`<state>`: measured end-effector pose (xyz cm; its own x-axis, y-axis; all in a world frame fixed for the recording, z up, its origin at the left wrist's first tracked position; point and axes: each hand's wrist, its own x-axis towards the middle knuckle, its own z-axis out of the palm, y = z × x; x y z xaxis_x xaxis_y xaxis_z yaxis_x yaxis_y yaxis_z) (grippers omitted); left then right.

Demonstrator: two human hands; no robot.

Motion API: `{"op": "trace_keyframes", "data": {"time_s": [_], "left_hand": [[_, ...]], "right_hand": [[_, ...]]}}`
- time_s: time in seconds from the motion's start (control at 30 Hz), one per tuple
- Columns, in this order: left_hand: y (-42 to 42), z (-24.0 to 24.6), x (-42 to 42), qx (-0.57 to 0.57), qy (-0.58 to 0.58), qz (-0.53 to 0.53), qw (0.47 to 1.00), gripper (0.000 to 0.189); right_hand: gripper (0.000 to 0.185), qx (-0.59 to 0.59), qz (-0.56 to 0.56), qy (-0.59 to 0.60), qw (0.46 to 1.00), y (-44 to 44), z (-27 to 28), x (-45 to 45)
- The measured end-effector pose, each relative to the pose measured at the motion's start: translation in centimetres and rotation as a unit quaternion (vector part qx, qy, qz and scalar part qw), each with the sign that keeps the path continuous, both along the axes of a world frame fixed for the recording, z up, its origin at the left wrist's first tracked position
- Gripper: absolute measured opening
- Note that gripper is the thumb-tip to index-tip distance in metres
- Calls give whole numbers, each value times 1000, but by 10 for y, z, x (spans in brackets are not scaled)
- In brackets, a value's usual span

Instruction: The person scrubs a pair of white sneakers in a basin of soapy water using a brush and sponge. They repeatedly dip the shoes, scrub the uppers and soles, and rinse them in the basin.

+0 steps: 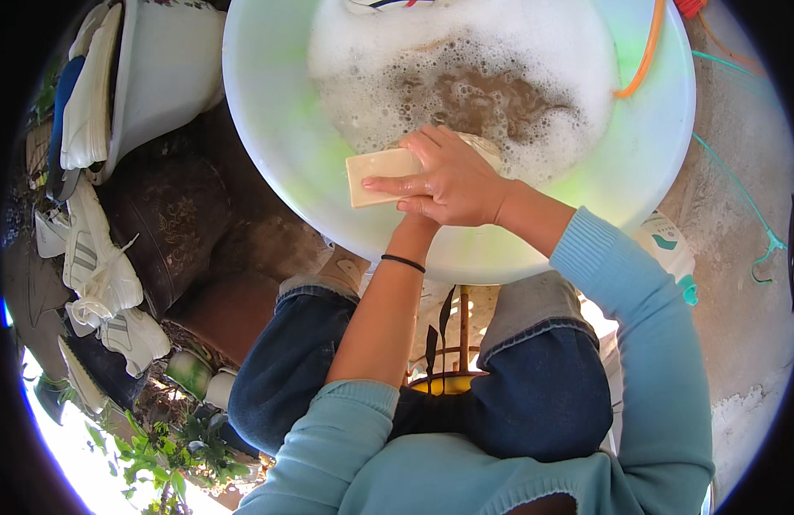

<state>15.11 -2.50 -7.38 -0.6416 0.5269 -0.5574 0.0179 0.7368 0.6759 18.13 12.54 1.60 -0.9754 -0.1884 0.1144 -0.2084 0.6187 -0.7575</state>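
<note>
My right hand (458, 177) grips a cream block (381, 170), which looks like a bar of soap, with its fingers laid along the top face. Under it, my left hand (424, 222) is almost wholly covered; only the heel of the hand and the wrist, with a black hair band (403, 261), show. A pale, ridged object (481, 147), possibly part of a shoe, pokes out beyond my right hand. Both hands are over the near side of a large pale basin (268, 129). White suds (365, 58) and murky brown water (487, 96) fill its middle.
At the basin's far side, a white item with dark and red stripes (397, 4) lies in suds. An orange handle or tube (648, 55) reaches into the basin. Right: a white bottle (664, 241) and a teal cord (735, 170). Left: white sneakers (94, 248) and a white tub (171, 77).
</note>
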Motion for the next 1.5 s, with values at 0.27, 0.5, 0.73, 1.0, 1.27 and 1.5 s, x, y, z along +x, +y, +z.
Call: {"op": "trace_keyframes", "data": {"time_s": [0.27, 0.5, 0.73, 1.0, 1.27, 1.5], "left_hand": [[18, 45, -20, -128, -144, 137, 972, 33], [20, 58, -25, 8, -307, 432, 848, 33], [22, 54, -22, 36, -311, 459, 831, 34], [17, 57, -21, 46, -320, 468, 822, 12], [16, 47, -13, 78, -329, 490, 804, 28], [13, 43, -17, 162, -371, 490, 772, 26]], "right_hand": [[46, 145, -65, -409, 899, 108, -41, 81], [81, 301, -181, -340, 872, 59, -60, 63], [80, 112, -168, -585, 786, 87, -62, 40], [67, 148, -137, -269, 942, 8, -23, 6], [64, -14, -273, -452, 849, 37, -25, 21], [60, 105, -146, -436, 882, -2, -22, -26]]}}
